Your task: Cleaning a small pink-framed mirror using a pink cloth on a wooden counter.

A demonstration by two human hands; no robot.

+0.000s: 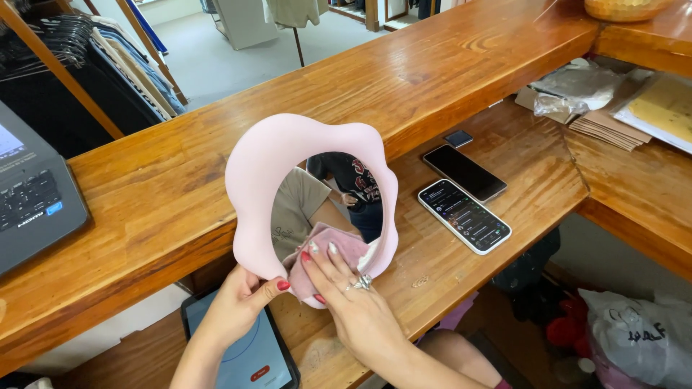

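Observation:
A mirror with a wavy pale pink frame (274, 155) stands tilted on the lower wooden shelf. My left hand (241, 302) grips the frame's lower left edge. My right hand (353, 299), with a ring on one finger, presses a pink cloth (335, 245) flat against the lower part of the mirror glass (303, 202). The glass reflects a person's clothing.
Two phones (465, 215) (465, 171) and a small dark object (458, 137) lie on the shelf to the right. A tablet (249, 356) lies under my left hand. A laptop (32, 198) sits on the upper counter (346, 79) at left. Papers and bags (598, 94) are at far right.

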